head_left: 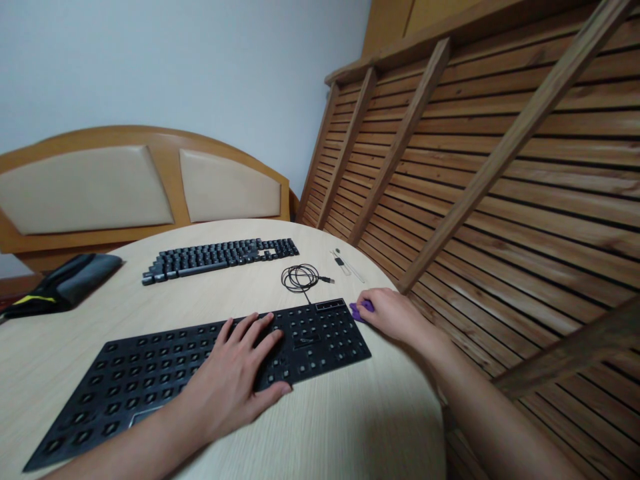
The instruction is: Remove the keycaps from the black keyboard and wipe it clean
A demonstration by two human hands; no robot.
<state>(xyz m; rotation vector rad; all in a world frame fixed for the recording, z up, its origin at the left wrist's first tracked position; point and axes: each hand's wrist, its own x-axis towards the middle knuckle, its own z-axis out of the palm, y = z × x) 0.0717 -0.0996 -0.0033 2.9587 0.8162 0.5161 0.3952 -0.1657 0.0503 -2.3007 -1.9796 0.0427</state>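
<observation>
A black keyboard base (165,363) with its keycaps off lies across the near part of the table, bare switches showing. My left hand (235,373) rests flat on it, fingers spread over the middle and thumb at the front edge. At the base's right end, my right hand (385,312) is closed around a small purple cloth (358,311), most of it hidden by the fingers. The removed keycaps (215,257) are laid out in keyboard order farther back. A coiled black USB cable (300,277) runs from the base's back edge.
Near the right rim of the round table (345,413) lie a small wire tool (343,265) and a thin pale stick. A dark bag with a yellow stripe (70,283) sits at the left. A slatted wooden frame (475,200) leans close on the right.
</observation>
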